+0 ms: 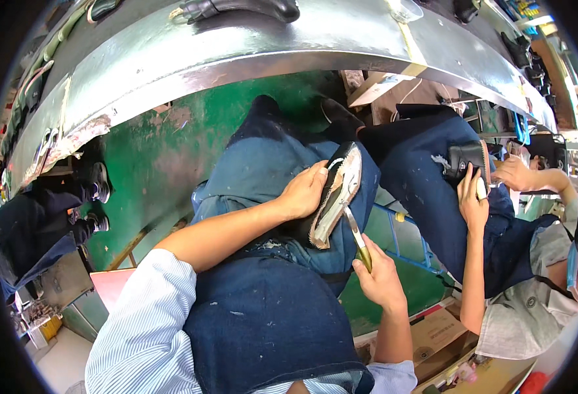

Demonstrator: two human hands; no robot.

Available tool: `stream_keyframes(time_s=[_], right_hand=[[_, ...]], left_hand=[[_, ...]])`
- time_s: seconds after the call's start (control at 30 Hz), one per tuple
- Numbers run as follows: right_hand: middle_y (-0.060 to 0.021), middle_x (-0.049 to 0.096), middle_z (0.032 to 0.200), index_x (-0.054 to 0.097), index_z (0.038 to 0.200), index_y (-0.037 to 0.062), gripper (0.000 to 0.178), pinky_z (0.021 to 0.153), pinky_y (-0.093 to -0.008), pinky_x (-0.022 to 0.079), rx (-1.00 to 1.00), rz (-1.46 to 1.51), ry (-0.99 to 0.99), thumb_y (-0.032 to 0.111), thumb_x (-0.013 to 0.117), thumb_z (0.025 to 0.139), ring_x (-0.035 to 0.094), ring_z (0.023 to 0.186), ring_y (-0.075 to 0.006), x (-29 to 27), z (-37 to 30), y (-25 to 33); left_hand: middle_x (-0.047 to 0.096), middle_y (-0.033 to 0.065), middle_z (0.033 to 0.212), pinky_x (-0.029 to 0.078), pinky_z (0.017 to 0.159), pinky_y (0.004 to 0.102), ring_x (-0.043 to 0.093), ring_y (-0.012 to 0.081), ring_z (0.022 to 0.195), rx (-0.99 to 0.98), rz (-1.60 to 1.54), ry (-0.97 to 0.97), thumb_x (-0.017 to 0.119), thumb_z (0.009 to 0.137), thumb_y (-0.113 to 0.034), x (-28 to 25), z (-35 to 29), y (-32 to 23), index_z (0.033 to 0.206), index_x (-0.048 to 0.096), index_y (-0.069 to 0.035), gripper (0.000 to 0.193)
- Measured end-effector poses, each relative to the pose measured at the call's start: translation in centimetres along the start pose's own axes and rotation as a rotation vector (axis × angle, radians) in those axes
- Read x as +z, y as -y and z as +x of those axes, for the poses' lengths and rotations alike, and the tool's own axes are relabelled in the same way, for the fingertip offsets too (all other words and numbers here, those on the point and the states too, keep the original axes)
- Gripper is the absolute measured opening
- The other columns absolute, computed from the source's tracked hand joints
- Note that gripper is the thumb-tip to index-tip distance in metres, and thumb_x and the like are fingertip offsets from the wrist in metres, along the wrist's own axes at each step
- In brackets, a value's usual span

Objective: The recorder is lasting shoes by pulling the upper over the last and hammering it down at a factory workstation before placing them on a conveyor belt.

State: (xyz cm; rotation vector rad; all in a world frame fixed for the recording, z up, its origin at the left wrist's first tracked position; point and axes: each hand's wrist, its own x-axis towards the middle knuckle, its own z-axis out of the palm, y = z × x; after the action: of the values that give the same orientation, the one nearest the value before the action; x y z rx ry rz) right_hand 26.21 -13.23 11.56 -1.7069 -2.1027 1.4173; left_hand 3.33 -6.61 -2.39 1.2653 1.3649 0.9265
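A black shoe [337, 190] lies sole side up across my lap, its pale, ragged underside showing and no outsole on it. My left hand [302, 192] is closed round the shoe's side, thumb near the edge of the underside. In my right hand [382, 279] is a knife-like tool [354, 231] with a narrow metal blade and a yellow-green handle. The blade's tip is at the right edge of the shoe's underside; whether it touches cannot be made out. Beneath the shoe, a dark blue apron [262, 315] covers my legs.
A metal bench [249, 49] curves across the front, bearing a black boot [236, 9]. Close on my right, a co-worker handles another black shoe [465, 157]. Beside me are a blue metal frame [400, 238] and a cardboard box [435, 333]. Another person's legs [49, 210] are at left.
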Motion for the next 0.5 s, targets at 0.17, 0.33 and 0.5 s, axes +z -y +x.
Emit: stream_keyframes(time_s=[0.17, 0.33, 0.5], right_hand=[[-0.0325, 0.052, 0.132, 0.044, 0.135, -0.0123, 0.054, 0.107, -0.0407, 0.040, -0.136, -0.178, 0.008, 0.010, 0.060, 0.087, 0.052, 0.125, -0.0418, -1.0, 1.1, 0.8], [-0.0346, 0.052, 0.128, 0.043, 0.133, -0.0140, 0.054, 0.107, -0.0442, 0.039, -0.088, -0.326, 0.109, 0.013, 0.059, 0.089, 0.050, 0.124, -0.0441, -2.5, 2.8, 2.8], [-0.0285, 0.066, 0.096, 0.056, 0.114, -0.0068, 0.035, 0.084, -0.0519, 0.048, 0.055, -0.496, 0.399, 0.021, 0.058, 0.091, 0.064, 0.094, -0.0446, -4.6, 5.6, 7.3]], left_hand=[[0.055, 0.0267, 0.129, 0.038, 0.105, 0.0437, 0.049, 0.0421, 0.125, -0.015, 0.026, -0.057, 0.029, 0.105, -0.031, 0.5, -0.6, 1.3, 0.135, 0.046, 0.001, 0.048], [0.056, 0.0271, 0.126, 0.038, 0.102, 0.0474, 0.051, 0.0425, 0.118, 0.061, 0.189, -0.128, 0.033, 0.103, -0.027, 0.5, -2.3, 0.3, 0.132, 0.048, 0.003, 0.045], [0.053, 0.0253, 0.127, 0.035, 0.103, 0.0482, 0.048, 0.0421, 0.118, 0.052, 0.193, -0.134, 0.036, 0.101, -0.025, -0.5, -4.3, -0.9, 0.135, 0.042, 0.004, 0.045]])
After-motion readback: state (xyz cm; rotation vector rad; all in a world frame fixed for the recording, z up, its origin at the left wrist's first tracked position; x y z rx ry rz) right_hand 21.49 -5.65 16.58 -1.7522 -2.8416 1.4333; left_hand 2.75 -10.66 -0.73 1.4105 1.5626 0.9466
